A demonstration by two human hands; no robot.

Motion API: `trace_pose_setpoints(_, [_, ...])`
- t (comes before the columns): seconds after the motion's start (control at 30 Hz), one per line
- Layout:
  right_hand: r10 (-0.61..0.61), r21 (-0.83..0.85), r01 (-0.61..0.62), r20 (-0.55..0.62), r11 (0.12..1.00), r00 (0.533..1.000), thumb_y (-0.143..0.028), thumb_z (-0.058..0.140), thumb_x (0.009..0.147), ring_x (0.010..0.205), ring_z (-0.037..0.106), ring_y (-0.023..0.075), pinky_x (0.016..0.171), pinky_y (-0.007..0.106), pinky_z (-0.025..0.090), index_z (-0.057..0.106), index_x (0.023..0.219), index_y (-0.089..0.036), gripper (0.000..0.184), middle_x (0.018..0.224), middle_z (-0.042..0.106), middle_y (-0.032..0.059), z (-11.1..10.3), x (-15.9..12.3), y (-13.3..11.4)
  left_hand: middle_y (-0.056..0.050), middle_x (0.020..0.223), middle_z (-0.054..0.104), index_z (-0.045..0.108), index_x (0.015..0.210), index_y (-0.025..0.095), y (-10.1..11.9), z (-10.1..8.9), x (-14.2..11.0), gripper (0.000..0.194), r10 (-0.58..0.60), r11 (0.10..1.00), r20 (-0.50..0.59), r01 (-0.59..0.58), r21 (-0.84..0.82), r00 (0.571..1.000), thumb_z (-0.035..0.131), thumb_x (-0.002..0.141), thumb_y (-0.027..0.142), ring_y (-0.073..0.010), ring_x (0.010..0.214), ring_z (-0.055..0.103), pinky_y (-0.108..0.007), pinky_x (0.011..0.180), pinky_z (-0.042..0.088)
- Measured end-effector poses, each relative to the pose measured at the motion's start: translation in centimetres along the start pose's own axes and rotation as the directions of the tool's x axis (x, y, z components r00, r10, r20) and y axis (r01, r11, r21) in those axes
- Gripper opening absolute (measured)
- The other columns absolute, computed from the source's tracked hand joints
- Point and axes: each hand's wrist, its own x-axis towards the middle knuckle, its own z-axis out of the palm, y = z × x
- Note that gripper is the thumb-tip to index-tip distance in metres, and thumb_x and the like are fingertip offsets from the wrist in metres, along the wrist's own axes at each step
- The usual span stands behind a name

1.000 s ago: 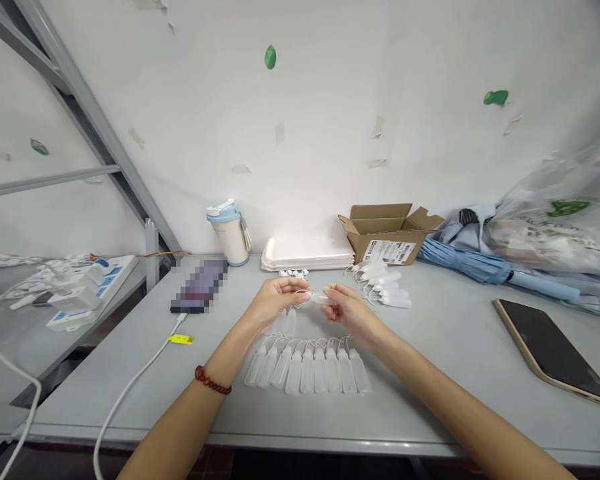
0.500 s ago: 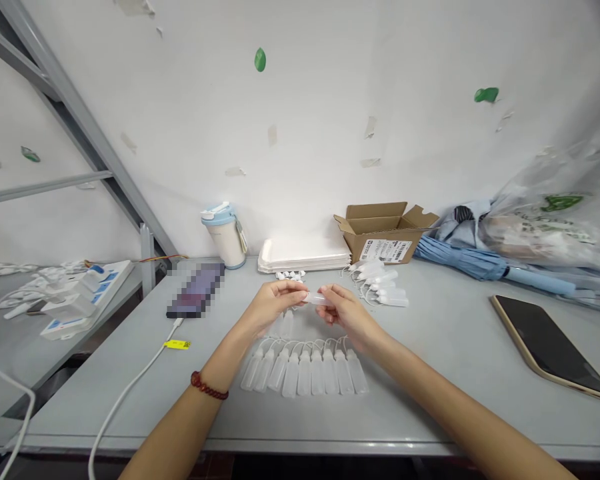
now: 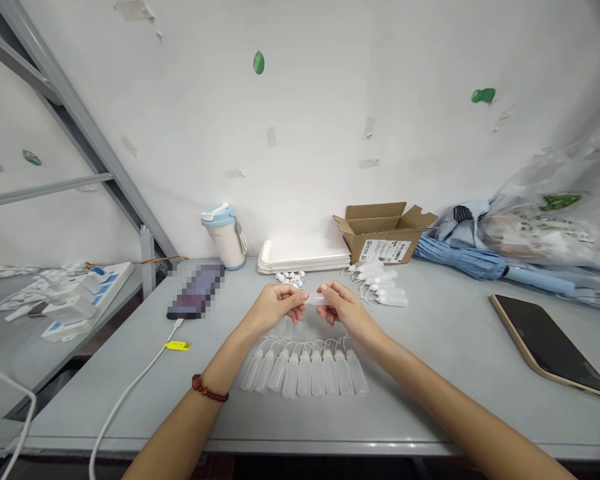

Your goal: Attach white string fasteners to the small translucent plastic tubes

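Note:
A small translucent squeeze bottle (image 3: 316,299) lies sideways between my hands above the table. My left hand (image 3: 279,305) pinches its left end with thumb and fingers. My right hand (image 3: 341,306) closes on its other end; the fingers cover much of the bottle. Below them a row of similar bottles (image 3: 305,373) lies flat, with thin white cords looped at their necks. Another clear bottle (image 3: 285,327) lies partly hidden by my left hand. Small white caps (image 3: 291,278) are scattered just beyond the hands. More corded bottles (image 3: 383,283) are heaped to the right.
Along the wall stand a tumbler (image 3: 225,239), a stack of white trays (image 3: 305,255) and an open cardboard box (image 3: 383,233). A blue umbrella (image 3: 460,259) and a phone (image 3: 553,347) lie right. On the left are a cabled phone (image 3: 197,291) and a power strip (image 3: 95,300).
The view has shifted slightly. My left hand has moved a little lower, showing more of the white caps behind it. Both hands still hold the bottle.

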Motion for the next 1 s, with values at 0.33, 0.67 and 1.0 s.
trace_pose_setpoints(0.33, [0.044,0.043,-0.044,0.002,0.998,0.999,-0.053,0.052,0.077,0.04,0.035,0.0071,0.045,0.021,0.027,0.044,0.076,-0.021,0.034,0.047,0.052,-0.0061,-0.2,0.0,0.5,-0.001,0.066,0.064,0.067,0.075,0.011,0.3,0.6,0.0,0.024,0.094,0.996,-0.129,-0.095,0.0,0.987,0.078,0.059,0.025,-0.0107,0.058,0.055,-0.022,0.054,0.047])
trace_pose_setpoints(0.67, [-0.243,-0.366,0.213,-0.039,0.906,0.969,-0.049,0.049,0.081,0.054,0.047,0.0136,0.053,0.026,0.036,0.049,0.089,-0.02,0.03,0.061,0.056,-0.0017,-0.5,0.3,0.8,-0.002,0.063,0.062,0.067,0.076,0.011,-0.1,0.2,0.1,0.023,0.018,0.992,-0.096,-0.03,-0.126,0.995,0.073,0.066,0.031,-0.0099,0.055,0.055,-0.023,0.055,0.047])
trace_pose_setpoints(1.0, [-0.53,-0.571,0.453,0.037,0.685,0.847,-0.028,0.051,0.082,0.067,0.052,0.0186,0.061,0.03,0.041,0.061,0.096,-0.022,0.019,0.077,0.061,0.0043,-1.1,0.3,0.8,-0.003,0.069,0.063,0.067,0.08,0.011,-0.7,-0.5,0.4,0.024,-0.003,0.975,-0.063,-0.011,-0.224,0.998,0.076,0.064,0.027,-0.0093,0.061,0.056,-0.022,0.061,0.045])
